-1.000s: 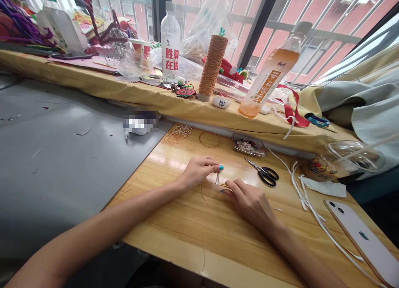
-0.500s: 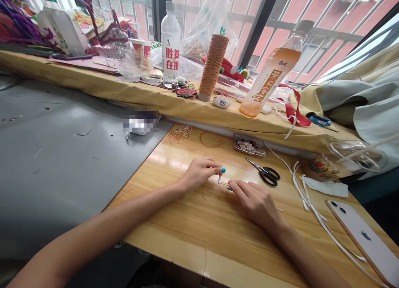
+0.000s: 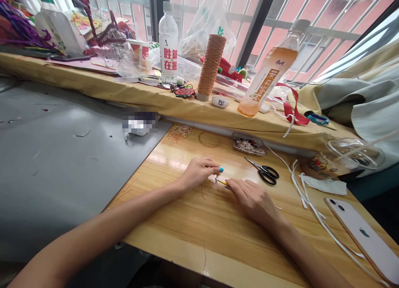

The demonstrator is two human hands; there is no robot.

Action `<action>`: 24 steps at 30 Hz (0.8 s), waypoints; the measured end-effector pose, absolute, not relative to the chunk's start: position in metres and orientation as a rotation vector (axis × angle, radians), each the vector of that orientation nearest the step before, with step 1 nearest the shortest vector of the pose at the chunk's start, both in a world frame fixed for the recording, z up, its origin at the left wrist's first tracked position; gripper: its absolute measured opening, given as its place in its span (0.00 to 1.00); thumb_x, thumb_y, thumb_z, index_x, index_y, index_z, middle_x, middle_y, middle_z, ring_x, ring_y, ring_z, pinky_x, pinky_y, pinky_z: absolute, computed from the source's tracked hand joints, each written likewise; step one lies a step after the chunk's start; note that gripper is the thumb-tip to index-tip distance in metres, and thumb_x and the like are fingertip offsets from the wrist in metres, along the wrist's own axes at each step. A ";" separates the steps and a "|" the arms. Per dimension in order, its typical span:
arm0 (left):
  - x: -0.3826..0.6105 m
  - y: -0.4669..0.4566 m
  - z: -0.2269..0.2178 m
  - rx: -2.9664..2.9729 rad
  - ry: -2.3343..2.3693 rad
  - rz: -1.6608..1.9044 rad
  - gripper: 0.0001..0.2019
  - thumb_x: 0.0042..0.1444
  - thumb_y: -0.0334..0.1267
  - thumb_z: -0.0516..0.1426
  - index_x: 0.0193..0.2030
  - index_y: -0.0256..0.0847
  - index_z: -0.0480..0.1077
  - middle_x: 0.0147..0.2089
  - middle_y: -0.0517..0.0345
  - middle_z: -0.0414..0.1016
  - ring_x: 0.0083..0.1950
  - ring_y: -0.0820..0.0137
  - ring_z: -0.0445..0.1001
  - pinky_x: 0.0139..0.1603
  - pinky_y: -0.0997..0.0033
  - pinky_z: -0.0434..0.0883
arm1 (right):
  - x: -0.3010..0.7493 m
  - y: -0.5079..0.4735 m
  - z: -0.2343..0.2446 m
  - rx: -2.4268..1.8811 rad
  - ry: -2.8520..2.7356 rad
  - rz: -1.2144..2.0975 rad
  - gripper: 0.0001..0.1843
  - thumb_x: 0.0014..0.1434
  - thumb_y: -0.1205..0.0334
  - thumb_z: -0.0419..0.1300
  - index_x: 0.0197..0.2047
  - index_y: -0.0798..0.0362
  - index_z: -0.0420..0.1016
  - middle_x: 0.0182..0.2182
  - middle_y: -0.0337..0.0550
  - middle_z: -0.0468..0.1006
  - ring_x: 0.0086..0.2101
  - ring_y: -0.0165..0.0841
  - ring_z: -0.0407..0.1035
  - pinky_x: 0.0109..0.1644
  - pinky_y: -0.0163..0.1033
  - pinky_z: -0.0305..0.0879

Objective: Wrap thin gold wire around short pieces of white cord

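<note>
Pinching one white piece (image 3: 216,178) in left hand (image 3: 199,171) grip, right hand (image 3: 252,198) grip pinching one yellow strand (image 3: 222,182), one scissors (image 3: 263,171) nearby

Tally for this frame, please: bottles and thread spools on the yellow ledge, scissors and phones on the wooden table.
Bottles: 2, the water bottle and the orange drink bottle
Thread spool: 1
Scissors: 1
Phone: 1
Total: 5
</note>
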State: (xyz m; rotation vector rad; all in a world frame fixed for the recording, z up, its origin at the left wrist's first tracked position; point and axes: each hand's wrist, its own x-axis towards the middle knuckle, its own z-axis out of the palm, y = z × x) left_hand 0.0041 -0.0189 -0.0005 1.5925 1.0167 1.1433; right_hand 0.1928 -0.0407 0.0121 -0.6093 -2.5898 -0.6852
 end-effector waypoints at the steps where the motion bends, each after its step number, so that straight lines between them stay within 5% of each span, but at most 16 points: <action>1: 0.004 -0.019 -0.001 1.601 0.997 1.138 0.07 0.48 0.36 0.56 0.28 0.36 0.74 0.29 0.57 0.71 0.33 0.72 0.69 0.36 0.77 0.63 | 0.193 -0.040 0.012 -0.614 -2.584 -0.685 0.12 0.57 0.74 0.44 0.38 0.60 0.67 0.29 0.47 0.75 0.28 0.30 0.67 0.32 0.34 0.58; 12: 0.006 -0.019 0.000 1.605 1.012 1.039 0.08 0.49 0.36 0.55 0.29 0.35 0.73 0.30 0.57 0.72 0.34 0.72 0.68 0.35 0.77 0.62 | 0.195 -0.041 0.005 -0.761 -2.494 -0.646 0.11 0.55 0.70 0.51 0.43 0.59 0.64 0.30 0.45 0.74 0.28 0.31 0.66 0.30 0.34 0.59; 17: 0.006 -0.018 -0.001 1.617 1.016 1.066 0.08 0.50 0.36 0.54 0.29 0.35 0.72 0.30 0.58 0.71 0.34 0.72 0.68 0.36 0.77 0.62 | 0.198 -0.040 0.007 -0.670 -2.529 -0.735 0.11 0.55 0.74 0.50 0.42 0.61 0.65 0.33 0.49 0.75 0.32 0.34 0.68 0.35 0.36 0.60; 24: 0.005 -0.018 -0.002 1.688 1.008 1.108 0.06 0.50 0.35 0.55 0.28 0.35 0.70 0.29 0.59 0.70 0.33 0.74 0.67 0.35 0.78 0.61 | 0.200 -0.038 0.009 -0.636 -2.515 -0.859 0.12 0.56 0.75 0.45 0.38 0.59 0.67 0.26 0.45 0.75 0.25 0.30 0.66 0.28 0.34 0.56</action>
